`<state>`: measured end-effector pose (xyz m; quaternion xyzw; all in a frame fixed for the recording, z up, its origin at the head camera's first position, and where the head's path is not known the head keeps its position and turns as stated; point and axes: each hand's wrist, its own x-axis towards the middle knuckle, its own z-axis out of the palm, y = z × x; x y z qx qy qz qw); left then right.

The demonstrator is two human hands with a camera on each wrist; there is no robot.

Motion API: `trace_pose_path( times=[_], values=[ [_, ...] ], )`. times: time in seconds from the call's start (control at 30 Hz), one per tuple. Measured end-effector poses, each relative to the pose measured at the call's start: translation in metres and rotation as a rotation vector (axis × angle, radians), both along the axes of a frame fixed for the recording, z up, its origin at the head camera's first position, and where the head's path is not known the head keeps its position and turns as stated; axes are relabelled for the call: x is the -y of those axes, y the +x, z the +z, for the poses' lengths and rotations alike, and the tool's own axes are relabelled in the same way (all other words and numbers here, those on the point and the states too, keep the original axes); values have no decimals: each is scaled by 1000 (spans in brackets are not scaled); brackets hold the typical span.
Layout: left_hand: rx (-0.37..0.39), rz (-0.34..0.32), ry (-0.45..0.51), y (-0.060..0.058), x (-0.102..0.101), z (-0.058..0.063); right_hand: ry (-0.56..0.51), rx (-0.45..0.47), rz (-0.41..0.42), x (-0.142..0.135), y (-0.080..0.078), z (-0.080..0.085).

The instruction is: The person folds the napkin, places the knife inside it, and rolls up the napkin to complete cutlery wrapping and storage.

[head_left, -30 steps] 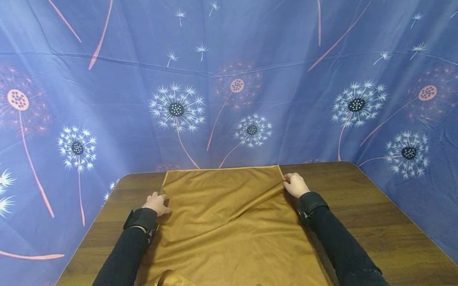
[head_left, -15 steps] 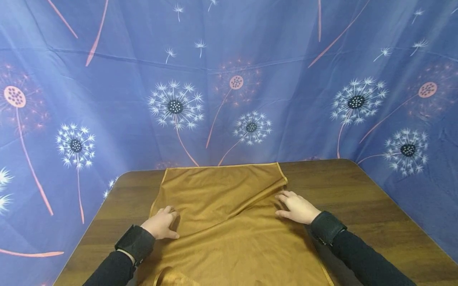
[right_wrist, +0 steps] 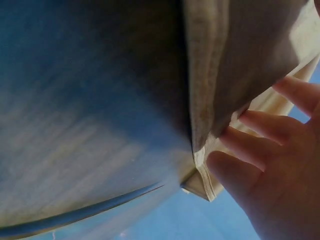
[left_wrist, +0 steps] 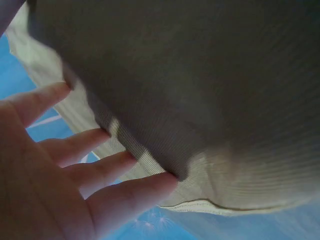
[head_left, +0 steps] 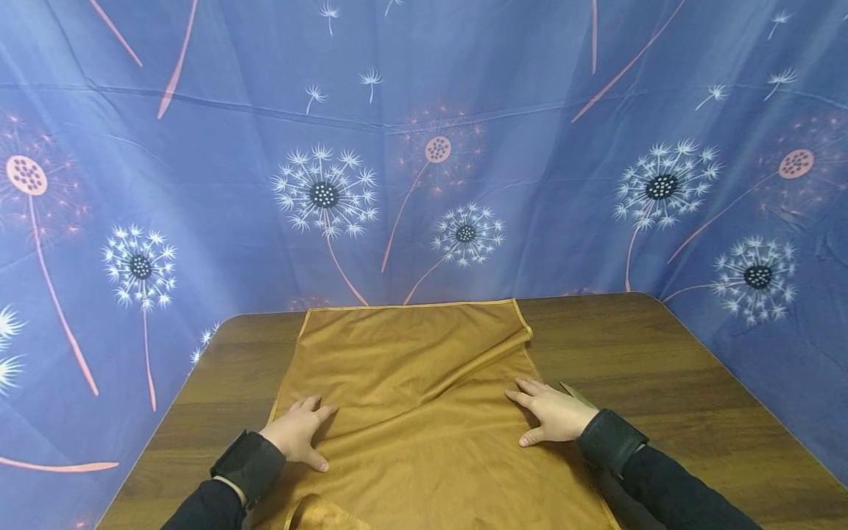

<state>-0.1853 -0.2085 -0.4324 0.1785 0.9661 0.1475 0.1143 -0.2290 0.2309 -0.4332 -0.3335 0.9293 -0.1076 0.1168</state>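
We press our left hand point(head_left: 299, 436) at 7 o'clock and right hand point(head_left: 555, 418) at 5 o'clock, fingers flat, grasping nothing, on the mustard-brown fabric cloth point(head_left: 424, 412) spread across the dark wooden table point(head_left: 695, 383); diagonal creases remain, so smoothing seems unfinished.

The head view is evenly and softly lit — no hard shadows are cast, only faint shading under the folds of the cloth point(head_left: 424, 412). A mild sheen is seen on the table point(head_left: 662, 368). Wide-angle bending is noticed toward the edges of the backdrop point(head_left: 165, 184). Both wrist views are blurred and dim — the fabric is rendered grey, washed out and out of focus.
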Motion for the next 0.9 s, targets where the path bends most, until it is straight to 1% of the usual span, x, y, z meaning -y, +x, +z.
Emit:
trace_pose_path(
  times=[0.13, 0.37, 0.57, 0.9],
  values=[
    [2, 2, -6, 1, -4, -3, -2, 22, -25, -4, 2, 2],
    [14, -1, -18, 5, -12, -1, 6, 48, -51, -13, 6, 3],
    [14, 11, -24, 7, -14, -2, -6, 41, -42, -17, 11, 4],
    [17, 19, -20, 9, -14, -3, 11, 35, -62, -17, 15, 5]
  ],
)
